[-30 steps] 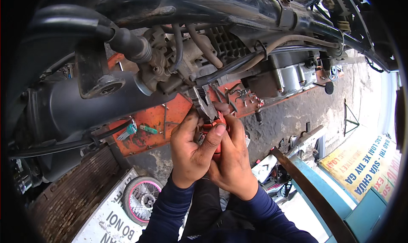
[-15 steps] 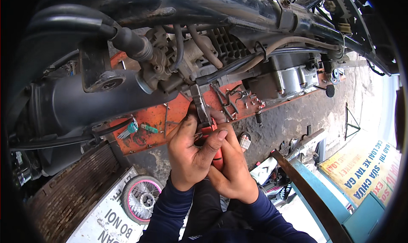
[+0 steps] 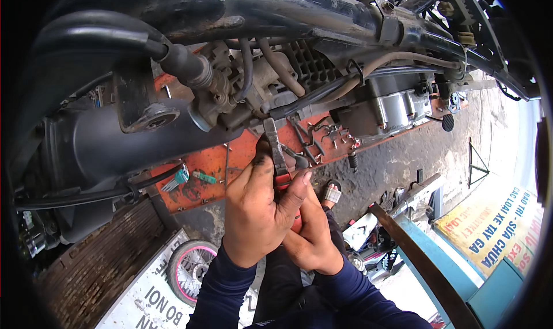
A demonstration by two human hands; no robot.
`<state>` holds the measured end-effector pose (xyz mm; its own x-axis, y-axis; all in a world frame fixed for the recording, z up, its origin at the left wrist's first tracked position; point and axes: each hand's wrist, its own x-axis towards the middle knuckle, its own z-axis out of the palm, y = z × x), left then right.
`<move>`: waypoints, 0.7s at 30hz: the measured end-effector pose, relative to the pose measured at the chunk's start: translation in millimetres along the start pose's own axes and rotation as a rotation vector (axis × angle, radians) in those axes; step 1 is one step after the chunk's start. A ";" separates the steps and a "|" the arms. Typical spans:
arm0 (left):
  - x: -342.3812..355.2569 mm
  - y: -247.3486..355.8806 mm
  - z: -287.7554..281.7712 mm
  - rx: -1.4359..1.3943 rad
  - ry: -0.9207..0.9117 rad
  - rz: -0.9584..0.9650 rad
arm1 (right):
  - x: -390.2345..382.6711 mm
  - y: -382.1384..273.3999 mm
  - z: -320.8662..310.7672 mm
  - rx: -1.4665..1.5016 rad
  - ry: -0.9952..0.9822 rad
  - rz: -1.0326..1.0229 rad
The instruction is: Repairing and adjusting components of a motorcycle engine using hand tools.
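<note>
Both my hands are wrapped round a pair of pliers with red handles, below the motorcycle's engine. My left hand is closed over the handles, its thumb lying across them. From the right, my right hand grips lower on the same handles; most of its fingers are hidden. The metal jaws point up, their tip at the end of a black cable or hose beside the carburettor. What the jaws pinch, if anything, is too small to make out.
An orange-red work platform beneath the motorcycle carries bolts, hex keys and loose parts. The dark frame tube spans the top, with a black exhaust at left. A pink-rimmed wheel and a sandalled foot are below.
The pliers have tilted slightly and their tip sits a little lower in view. My left thumb has slid up and right along the handles. More of the sandalled foot shows.
</note>
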<state>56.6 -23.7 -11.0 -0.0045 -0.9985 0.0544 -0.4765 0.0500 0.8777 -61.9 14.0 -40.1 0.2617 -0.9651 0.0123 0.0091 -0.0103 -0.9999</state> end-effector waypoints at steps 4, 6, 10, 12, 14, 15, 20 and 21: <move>-0.1 4.5 0.1 0.172 0.041 0.047 | -9.5 6.2 9.2 0.273 -0.002 0.160; -0.2 -1.8 -3.5 0.018 0.000 0.014 | -8.2 4.8 13.9 0.291 0.018 0.162; 0.2 -19.5 -7.9 -0.269 -0.076 -0.001 | -2.4 0.9 19.1 -0.134 0.135 -0.032; 2.5 -13.7 -7.8 -0.294 -0.067 -0.008 | 0.6 0.7 14.7 -0.144 0.091 -0.036; 4.9 -7.5 -6.3 -0.071 -0.122 -0.041 | -4.7 1.2 4.2 -0.173 0.065 0.021; 3.2 -9.7 -5.7 -0.064 -0.109 -0.048 | -4.0 2.5 0.8 -0.163 0.027 0.064; -7.3 -19.7 22.3 -0.354 0.014 -0.020 | -3.0 -1.0 -25.2 -0.187 -0.070 0.052; -6.4 -23.0 28.1 -0.382 0.019 -0.012 | -1.2 -2.2 -29.7 -0.179 -0.065 0.059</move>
<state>42.9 -19.1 -44.9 0.0169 -0.9987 0.0487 -0.1147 0.0464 0.9923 -90.9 7.4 -38.0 0.3183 -0.9466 -0.0516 -0.1779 -0.0062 -0.9840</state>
